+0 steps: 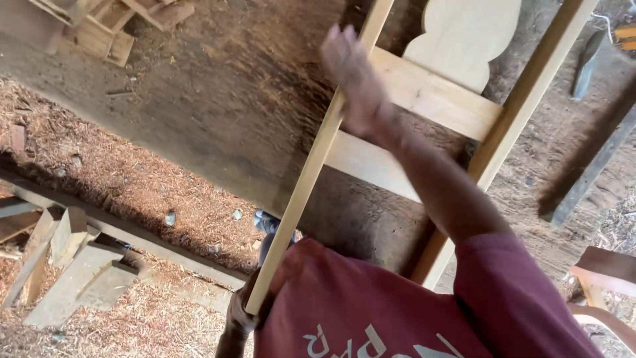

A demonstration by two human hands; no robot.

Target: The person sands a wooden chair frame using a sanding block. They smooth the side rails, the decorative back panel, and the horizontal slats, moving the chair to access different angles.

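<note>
A pale wooden frame [430, 99] lies tilted in front of me. It has two long rails, two cross slats and a curved shaped panel [464, 33] at its top. My right hand [354, 79] is blurred, with flat fingers over the left rail [311, 166] where the upper slat meets it, and it holds nothing. My left hand [237, 319] sits at the lower end of that rail, by my maroon shirt [371, 311], and appears to be closed around it. It is partly hidden.
Sawdust and shavings cover the ground [132, 179]. Wooden offcuts and blocks [73, 265] lie at the lower left and more scrap wood [112, 26] at the top left. A dark plank [589, 166] lies at the right, and a curved wooden piece [606, 278] at the lower right.
</note>
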